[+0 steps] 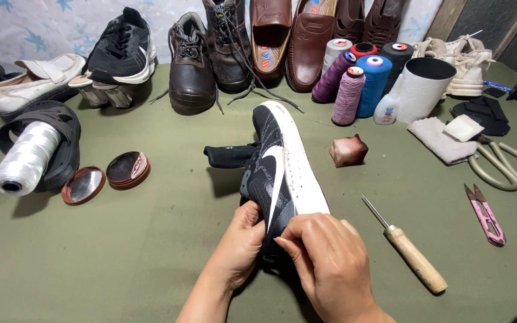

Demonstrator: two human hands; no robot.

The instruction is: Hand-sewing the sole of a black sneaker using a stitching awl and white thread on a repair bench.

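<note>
Fingers of the left hand (242, 242) and right hand (324, 257) clasp the heel end of a black sneaker (276, 167) near the desk's (151, 251) front edge, hiding the heel. An awl (407, 248) lies just right; bare cloth spreads left.

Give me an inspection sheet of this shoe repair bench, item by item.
Surface: green mat covers the bench.
Job's things: black sneaker with white sole, turned on its side, heel end held in both hands.
Clutter: wooden-handled awl, pink snips, large scissors, thread cones, white twine spool, open polish tin with its lid beside it, wax block.
Hands: left hand and right hand both grip the sneaker.
Cables: nothing seen.
Surroundings: row of shoes and boots along the back edge.
</note>
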